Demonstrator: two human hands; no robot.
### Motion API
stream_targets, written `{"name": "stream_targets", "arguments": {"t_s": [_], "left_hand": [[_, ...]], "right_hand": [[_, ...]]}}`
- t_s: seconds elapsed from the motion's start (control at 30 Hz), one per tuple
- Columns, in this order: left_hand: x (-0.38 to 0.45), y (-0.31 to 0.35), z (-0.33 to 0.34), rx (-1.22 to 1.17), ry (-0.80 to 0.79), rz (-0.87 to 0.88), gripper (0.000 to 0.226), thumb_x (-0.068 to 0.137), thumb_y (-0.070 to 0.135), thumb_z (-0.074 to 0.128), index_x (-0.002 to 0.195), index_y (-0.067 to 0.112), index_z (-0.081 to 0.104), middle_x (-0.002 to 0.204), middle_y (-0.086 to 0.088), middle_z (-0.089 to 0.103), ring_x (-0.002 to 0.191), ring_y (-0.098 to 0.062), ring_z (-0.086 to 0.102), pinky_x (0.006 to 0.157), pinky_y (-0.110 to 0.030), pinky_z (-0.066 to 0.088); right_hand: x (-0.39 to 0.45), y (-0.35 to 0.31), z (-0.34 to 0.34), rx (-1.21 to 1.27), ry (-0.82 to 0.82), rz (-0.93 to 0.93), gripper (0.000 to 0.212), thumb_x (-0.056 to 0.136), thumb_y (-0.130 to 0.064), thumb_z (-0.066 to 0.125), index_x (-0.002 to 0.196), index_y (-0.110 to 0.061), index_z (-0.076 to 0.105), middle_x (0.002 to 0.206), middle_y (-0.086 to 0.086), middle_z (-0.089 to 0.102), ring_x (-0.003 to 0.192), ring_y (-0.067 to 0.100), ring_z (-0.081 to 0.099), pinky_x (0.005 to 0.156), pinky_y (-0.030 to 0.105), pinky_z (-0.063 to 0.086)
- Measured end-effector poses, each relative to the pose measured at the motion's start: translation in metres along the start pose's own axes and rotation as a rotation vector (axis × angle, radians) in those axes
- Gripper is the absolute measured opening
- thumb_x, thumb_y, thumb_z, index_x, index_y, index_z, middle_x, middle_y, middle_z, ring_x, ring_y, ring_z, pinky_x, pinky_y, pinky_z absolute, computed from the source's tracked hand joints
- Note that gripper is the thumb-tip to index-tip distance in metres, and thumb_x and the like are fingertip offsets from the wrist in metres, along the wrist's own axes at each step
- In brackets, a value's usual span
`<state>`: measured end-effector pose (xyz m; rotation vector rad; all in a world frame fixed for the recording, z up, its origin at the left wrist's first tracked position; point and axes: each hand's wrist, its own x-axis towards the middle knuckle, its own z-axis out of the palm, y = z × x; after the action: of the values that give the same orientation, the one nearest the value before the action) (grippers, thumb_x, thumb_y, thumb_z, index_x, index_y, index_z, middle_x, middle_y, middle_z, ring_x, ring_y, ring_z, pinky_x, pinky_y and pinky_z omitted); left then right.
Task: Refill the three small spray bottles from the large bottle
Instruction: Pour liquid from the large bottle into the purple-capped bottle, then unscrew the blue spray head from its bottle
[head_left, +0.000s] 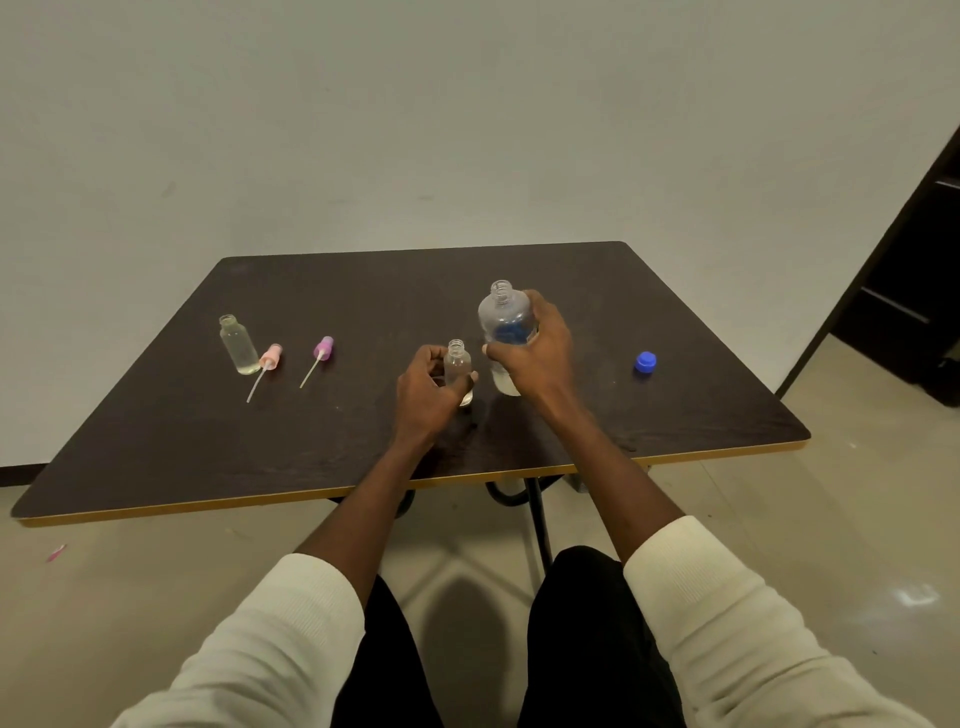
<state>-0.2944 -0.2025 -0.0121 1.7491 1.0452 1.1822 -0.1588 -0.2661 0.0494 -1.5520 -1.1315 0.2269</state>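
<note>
Head view only. Big bottle (505, 332) stands uncapped right of table (363, 291) centre, clear plastic, blue label, liquid low near the base. Likely light and a bit squashy, so grip mid-body, not the neck; squeezing hard could slosh it. Small bottle (458, 370) just left of it, open neck, little liquid at the bottom, upright on the table. Thin, light, tippy; hold low around the body while pouring.

Right hand (535, 353) wraps the big bottle at the label, fingers curled round it, thumb on the near side. Left hand (428, 387) curls round the small bottle, thumb and fingers pinching its lower body.

Second small bottle (238, 344) stands far left, open, looks mostly full. Pink sprayer (270, 357) and purple sprayer (322, 349) lie beside it, tubes pointing to the near edge. Blue cap (644, 361) sits well right. Third small bottle not seen. Narrow necks mean spill risk; pour slowly, mouth to mouth.
</note>
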Motion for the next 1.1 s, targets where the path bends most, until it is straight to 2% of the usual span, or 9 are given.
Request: {"name": "stream_targets", "arguments": {"t_s": [0.13, 0.27, 0.47, 0.63, 0.7, 0.77, 0.9, 1.0, 1.1], "left_hand": [[0.0, 0.0, 0.0, -0.002, -0.003, 0.008, 0.035, 0.08, 0.021, 0.082, 0.106, 0.021, 0.059, 0.097, 0.012, 0.067, 0.091, -0.002, 0.065, 0.077, -0.02, 0.052], [0.0, 0.0, 0.0, 0.004, 0.001, 0.006, 0.035, 0.08, 0.02, 0.082, 0.105, 0.022, 0.059, 0.092, 0.016, 0.065, 0.086, 0.002, 0.064, 0.075, -0.019, 0.052], [-0.001, 0.002, 0.0, 0.015, -0.004, 0.009, 0.034, 0.081, 0.02, 0.081, 0.107, 0.021, 0.059, 0.094, 0.015, 0.065, 0.087, 0.001, 0.064, 0.072, -0.011, 0.048], [-0.001, 0.001, 0.0, 0.001, 0.004, 0.01, 0.034, 0.08, 0.02, 0.082, 0.106, 0.021, 0.06, 0.094, 0.014, 0.067, 0.086, 0.001, 0.065, 0.072, -0.012, 0.05], [0.001, 0.0, 0.0, -0.031, 0.041, -0.011, 0.034, 0.08, 0.019, 0.082, 0.106, 0.015, 0.062, 0.097, 0.007, 0.07, 0.088, -0.004, 0.066, 0.075, -0.018, 0.052], [0.003, -0.001, -0.003, -0.065, 0.089, -0.029, 0.035, 0.08, 0.019, 0.081, 0.109, 0.011, 0.062, 0.102, -0.001, 0.071, 0.091, -0.011, 0.068, 0.077, -0.023, 0.054], [0.011, -0.009, -0.023, -0.051, 0.134, -0.045, 0.037, 0.082, 0.021, 0.08, 0.113, 0.013, 0.061, 0.107, -0.001, 0.07, 0.097, -0.012, 0.066, 0.08, -0.022, 0.053], [0.022, -0.017, -0.047, -0.038, 0.195, -0.055, 0.036, 0.082, 0.022, 0.079, 0.113, 0.016, 0.06, 0.107, 0.0, 0.07, 0.098, -0.011, 0.066, 0.082, -0.023, 0.053], [0.036, -0.026, -0.069, -0.005, 0.284, -0.069, 0.031, 0.083, 0.025, 0.079, 0.108, 0.019, 0.061, 0.102, 0.003, 0.069, 0.094, -0.011, 0.067, 0.076, -0.02, 0.053]], "right_hand": [[-0.007, 0.008, 0.006, 0.032, -0.012, 0.103, 0.074, 0.06, -0.027, 0.081, 0.128, -0.02, 0.054, 0.12, 0.001, 0.061, 0.107, 0.018, 0.06, 0.091, 0.036, 0.054], [-0.008, 0.018, 0.008, 0.048, -0.02, 0.132, 0.073, 0.055, -0.037, 0.076, 0.123, -0.019, 0.055, 0.115, 0.001, 0.063, 0.105, 0.019, 0.061, 0.091, 0.045, 0.054], [-0.012, 0.017, -0.001, 0.099, -0.038, 0.152, 0.084, 0.074, -0.012, 0.08, 0.143, -0.016, 0.033, 0.13, -0.005, 0.048, 0.116, 0.01, 0.047, 0.099, 0.026, 0.04], [-0.017, 0.016, 0.001, 0.11, 0.007, 0.12, 0.096, 0.073, -0.015, 0.083, 0.149, -0.014, 0.024, 0.146, 0.005, 0.04, 0.124, 0.008, 0.04, 0.103, 0.022, 0.036], [-0.023, 0.013, 0.004, 0.049, 0.1, 0.029, 0.1, 0.073, -0.025, 0.083, 0.151, -0.014, 0.021, 0.152, 0.007, 0.031, 0.13, 0.006, 0.03, 0.106, 0.013, 0.028], [-0.03, 0.007, 0.007, -0.035, 0.218, -0.137, 0.091, 0.077, -0.029, 0.08, 0.148, -0.008, 0.026, 0.149, 0.01, 0.031, 0.131, 0.007, 0.03, 0.104, 0.008, 0.028], [-0.039, -0.011, 0.022, -0.104, 0.295, -0.459, 0.066, 0.082, -0.015, 0.07, 0.138, 0.001, 0.04, 0.139, 0.015, 0.042, 0.132, 0.022, 0.04, 0.109, 0.032, 0.039], [-0.039, -0.014, 0.048, -0.156, 0.173, -0.527, 0.048, 0.083, -0.003, 0.063, 0.13, 0.001, 0.053, 0.133, 0.014, 0.051, 0.128, 0.021, 0.045, 0.108, 0.029, 0.039], [-0.033, -0.008, 0.076, -0.206, -0.078, -0.403, 0.037, 0.083, 0.001, 0.057, 0.12, -0.004, 0.06, 0.125, 0.008, 0.054, 0.116, 0.015, 0.052, 0.098, 0.027, 0.047]]}}
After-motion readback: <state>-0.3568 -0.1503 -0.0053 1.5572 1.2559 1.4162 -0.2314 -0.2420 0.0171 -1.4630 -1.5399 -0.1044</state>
